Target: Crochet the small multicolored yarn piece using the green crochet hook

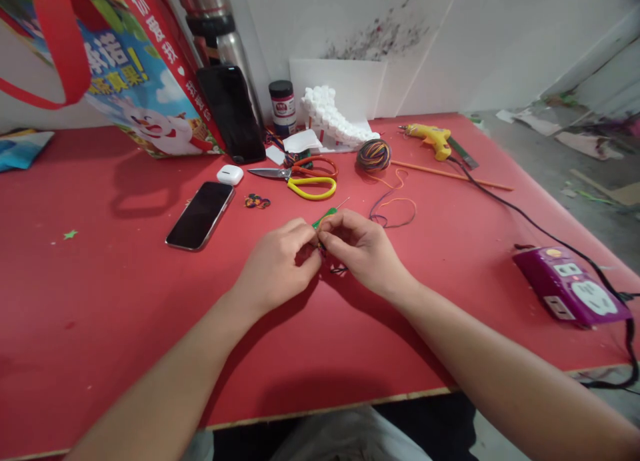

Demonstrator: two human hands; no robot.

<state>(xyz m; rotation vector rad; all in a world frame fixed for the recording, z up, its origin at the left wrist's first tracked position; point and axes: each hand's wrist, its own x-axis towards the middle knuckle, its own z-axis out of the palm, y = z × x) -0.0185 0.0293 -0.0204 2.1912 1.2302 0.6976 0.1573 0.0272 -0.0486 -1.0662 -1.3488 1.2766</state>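
Red table [100,301]: lidded jar [283,106], contents hidden; hands [274,264] [364,253] pinching yarn [322,246].

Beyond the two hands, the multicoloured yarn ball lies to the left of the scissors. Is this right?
The side is wrong: in the head view, the multicoloured yarn ball lies to the right of the scissors, beyond the left hand and right hand.

The yarn ball [374,155] looks fibrous and matt, the scissor blades [270,173] smooth metal.
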